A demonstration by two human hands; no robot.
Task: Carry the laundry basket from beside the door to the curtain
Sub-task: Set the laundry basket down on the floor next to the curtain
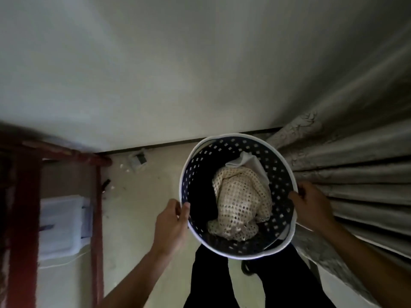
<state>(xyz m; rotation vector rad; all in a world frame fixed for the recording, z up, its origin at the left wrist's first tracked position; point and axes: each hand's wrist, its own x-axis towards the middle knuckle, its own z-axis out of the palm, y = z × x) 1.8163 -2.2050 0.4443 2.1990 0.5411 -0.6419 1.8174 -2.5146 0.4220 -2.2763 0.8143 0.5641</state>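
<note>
Both hands — left hand (172,225) and right hand (311,206) — clamped on the rim of the laundry basket (235,248), held just beside the curtain (355,174) — carry looks nearly done, next: lower it level.

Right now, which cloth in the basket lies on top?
The cream net-like cloth; it lies over the black cloth and partly covers the white cloth behind it.

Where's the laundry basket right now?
In the head view the laundry basket is right of centre, held at its rim by the left hand and the right hand, with the curtain right beside it on the right.
</note>
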